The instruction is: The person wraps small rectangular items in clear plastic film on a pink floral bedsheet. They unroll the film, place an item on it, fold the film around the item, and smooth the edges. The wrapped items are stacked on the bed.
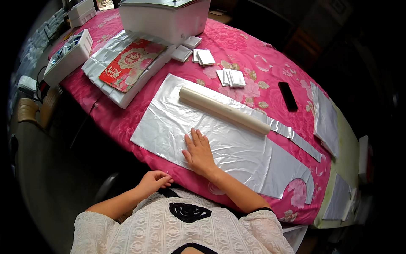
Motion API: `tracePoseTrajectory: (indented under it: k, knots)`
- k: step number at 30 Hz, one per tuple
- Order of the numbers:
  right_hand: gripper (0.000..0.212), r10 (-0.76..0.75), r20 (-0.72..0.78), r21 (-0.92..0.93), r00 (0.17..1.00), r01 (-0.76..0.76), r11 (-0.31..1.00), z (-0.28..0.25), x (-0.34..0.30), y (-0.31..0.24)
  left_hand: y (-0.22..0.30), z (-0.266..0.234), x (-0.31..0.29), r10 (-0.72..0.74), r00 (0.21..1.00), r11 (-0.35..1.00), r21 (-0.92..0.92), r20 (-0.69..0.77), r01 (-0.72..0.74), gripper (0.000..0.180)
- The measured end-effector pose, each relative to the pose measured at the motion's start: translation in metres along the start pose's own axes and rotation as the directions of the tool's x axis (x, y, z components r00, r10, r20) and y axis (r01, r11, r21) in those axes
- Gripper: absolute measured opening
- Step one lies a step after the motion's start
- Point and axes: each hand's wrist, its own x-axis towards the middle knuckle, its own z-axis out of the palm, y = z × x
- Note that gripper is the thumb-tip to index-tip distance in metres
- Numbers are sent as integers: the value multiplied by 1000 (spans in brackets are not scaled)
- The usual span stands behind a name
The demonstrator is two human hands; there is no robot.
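Observation:
A thin silvery-white plastic sheet (pixel 169 122) lies spread on the table, wrinkled in the middle. Its right end has a curved cutout and strap-like strips. My right hand (pixel 198 152) rests flat on it near the front edge, fingers stretched and holding nothing. Across the sheet's far side lies a long cream-coloured tube (pixel 224 111), slanting down to the right, apart from my hand. My left hand (pixel 155 183) hovers by the table's near edge, thumb and fingers pinched together. Whatever it may hold there is too small to make out.
Small folded silvery packets (pixel 231 78) sit beyond the sheet, and a black phone (pixel 288 96) lies to the right. Far left, a red printed bag (pixel 132 63) tops a silvery stack, near white foam boxes (pixel 163 21). More folded sheets (pixel 325 120) lie along the right edge of the pink floral tablecloth.

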Motion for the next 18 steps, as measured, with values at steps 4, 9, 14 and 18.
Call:
tracePoseTrajectory:
  k: [4, 9, 14, 18]
  knots:
    - [53, -69, 123, 186, 990, 45, 982, 25, -23, -63, -19, -2, -25, -278, 954, 877, -436, -112, 204, 18]
    - [37, -298, 233, 224, 926, 247, 943, 14, -32, -80, -15, -16, -23, 45, 980, 988, 154, -192, -15, 15]
    - [12, -387, -44, 231, 921, 386, 893, -42, 2, -8, 79, -9, 2, 620, 779, 552, 653, 95, -519, 21]
    - [11, 75, -296, 390, 952, 49, 920, -106, 66, 81, 147, -5, 83, 598, 801, 786, 186, 12, -589, 32]
